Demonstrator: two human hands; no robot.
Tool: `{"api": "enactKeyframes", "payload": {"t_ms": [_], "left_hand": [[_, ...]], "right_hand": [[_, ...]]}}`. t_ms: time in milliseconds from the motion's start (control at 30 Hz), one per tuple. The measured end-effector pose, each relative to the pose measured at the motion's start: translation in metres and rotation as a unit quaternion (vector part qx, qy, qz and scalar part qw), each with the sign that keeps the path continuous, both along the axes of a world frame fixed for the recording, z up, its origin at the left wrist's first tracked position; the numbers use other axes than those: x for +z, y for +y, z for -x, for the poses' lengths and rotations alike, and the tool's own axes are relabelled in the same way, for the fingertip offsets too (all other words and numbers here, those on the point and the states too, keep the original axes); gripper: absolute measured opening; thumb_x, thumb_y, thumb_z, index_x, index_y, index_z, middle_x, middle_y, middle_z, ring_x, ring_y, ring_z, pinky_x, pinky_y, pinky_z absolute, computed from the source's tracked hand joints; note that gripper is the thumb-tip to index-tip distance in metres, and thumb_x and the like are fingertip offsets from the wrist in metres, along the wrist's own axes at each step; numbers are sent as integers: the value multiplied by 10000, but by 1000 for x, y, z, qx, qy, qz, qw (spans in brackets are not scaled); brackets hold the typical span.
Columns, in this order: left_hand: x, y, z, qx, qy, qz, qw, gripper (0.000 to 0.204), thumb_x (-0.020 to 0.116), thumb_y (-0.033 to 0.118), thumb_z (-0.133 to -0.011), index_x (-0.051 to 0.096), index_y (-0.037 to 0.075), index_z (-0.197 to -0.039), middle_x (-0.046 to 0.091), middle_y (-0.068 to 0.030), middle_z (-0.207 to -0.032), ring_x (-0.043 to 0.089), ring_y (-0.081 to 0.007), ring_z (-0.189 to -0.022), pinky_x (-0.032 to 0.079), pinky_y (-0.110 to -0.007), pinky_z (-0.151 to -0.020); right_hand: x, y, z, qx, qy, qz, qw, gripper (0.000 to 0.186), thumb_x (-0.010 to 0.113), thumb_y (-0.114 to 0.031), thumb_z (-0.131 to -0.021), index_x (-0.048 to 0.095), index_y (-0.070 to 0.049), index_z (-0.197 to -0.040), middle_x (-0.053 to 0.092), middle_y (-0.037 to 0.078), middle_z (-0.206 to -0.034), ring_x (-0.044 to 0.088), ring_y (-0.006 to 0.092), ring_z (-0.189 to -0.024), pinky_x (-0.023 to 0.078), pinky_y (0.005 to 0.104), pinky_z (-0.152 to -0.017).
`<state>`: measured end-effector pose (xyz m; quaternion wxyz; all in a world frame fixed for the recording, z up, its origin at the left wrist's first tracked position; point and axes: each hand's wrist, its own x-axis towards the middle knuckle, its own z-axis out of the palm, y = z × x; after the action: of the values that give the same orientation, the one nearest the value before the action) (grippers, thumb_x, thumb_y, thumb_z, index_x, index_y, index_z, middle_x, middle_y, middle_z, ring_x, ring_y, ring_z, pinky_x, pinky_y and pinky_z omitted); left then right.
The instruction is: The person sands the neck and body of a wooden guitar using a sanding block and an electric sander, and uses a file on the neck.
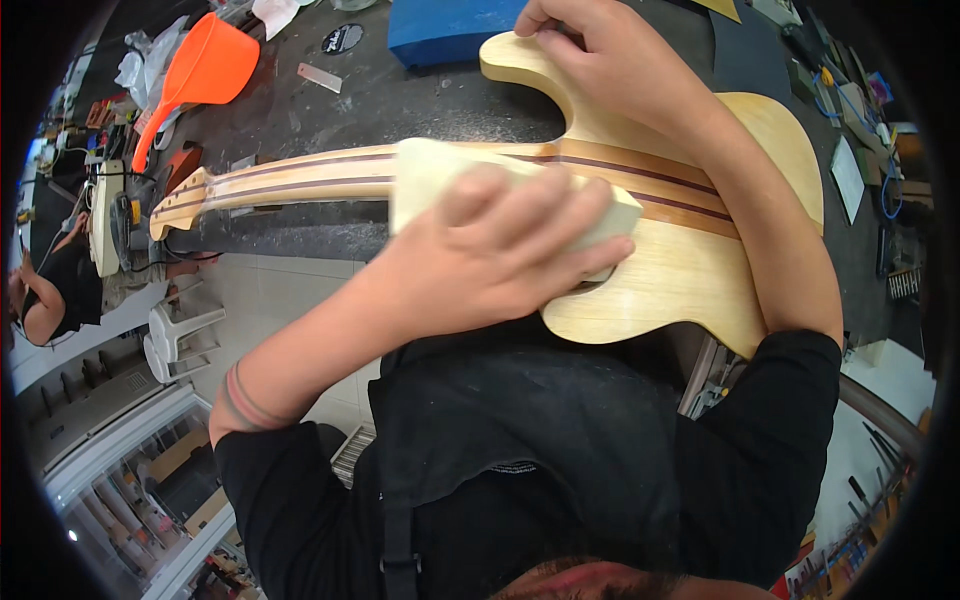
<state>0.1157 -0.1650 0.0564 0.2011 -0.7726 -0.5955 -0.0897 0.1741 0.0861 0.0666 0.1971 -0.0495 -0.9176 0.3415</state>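
Note:
An unfinished pale guitar body with darker stripes down its middle lies face down, its neck reaching left to the headstock. My left hand is closed on a cream rectangular pad or sheet-covered block resting over the body near the neck joint, slightly motion-blurred; what is under the pad is hidden. My right hand grips the guitar at the upper horn with curled fingers, the forearm lying across the body's right part.
A dark worktop holds an orange dipper, a blue block, a small metal plate, and cluttered tools with cables at both sides. Another person is at the far left near a white plastic stool.

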Motion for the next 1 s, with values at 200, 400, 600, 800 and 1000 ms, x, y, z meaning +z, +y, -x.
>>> {"api": "enactKeyframes", "payload": {"t_ms": [200, 400, 600, 800, 1000], "left_hand": [[9, -26, 34, 40, 59, 72, 995, 611, 687, 237, -844, 700, 362, -1442, 604, 5, -1345, 554, -234, -1251, 361, -399, -1016], [52, -9, 33, 104, -59, 91, 989, 720, 764, 53, -743, 733, 338, -1403, 630, -35, -1309, 567, -273, -1222, 391, -425, -994], [29, 11, 37, 71, -103, 107, 986, 687, 762, -15, -722, 772, 274, -1345, 655, -46, -1192, 586, -255, -1144, 415, -432, -962], [63, 12, 50, 94, -35, 113, 988, 589, 755, -6, -741, 813, 243, -1272, 669, -33, -1159, 591, -245, -1154, 410, -431, -994], [28, 4, 41, 86, -86, 106, 987, 707, 761, -28, -725, 756, 267, -1368, 651, -75, -1199, 617, -268, -1171, 451, -500, -1031]], "right_hand": [[0, -4, -3, 1, -3, -23, 1000, 143, 599, -80, -1007, 674, 41, -1023, 690, 229, -1049, 680, 394, -1019, 544, 439, -910], [-3, 0, -2, 4, -3, -24, 1000, 144, 602, -88, -1001, 676, 35, -1023, 688, 221, -1057, 677, 390, -1027, 544, 440, -915], [5, -4, 1, 0, -40, -24, 999, 149, 602, -86, -999, 683, 27, -1050, 686, 210, -1068, 679, 375, -1040, 547, 435, -920], [6, -2, -2, 4, -31, -33, 999, 144, 601, -83, -999, 685, 23, -1050, 687, 206, -1071, 682, 369, -1040, 548, 429, -918], [3, -5, -4, 5, -37, -30, 999, 138, 602, -87, -1010, 680, 24, -1038, 678, 203, -1049, 679, 368, -1025, 546, 430, -907]]}}
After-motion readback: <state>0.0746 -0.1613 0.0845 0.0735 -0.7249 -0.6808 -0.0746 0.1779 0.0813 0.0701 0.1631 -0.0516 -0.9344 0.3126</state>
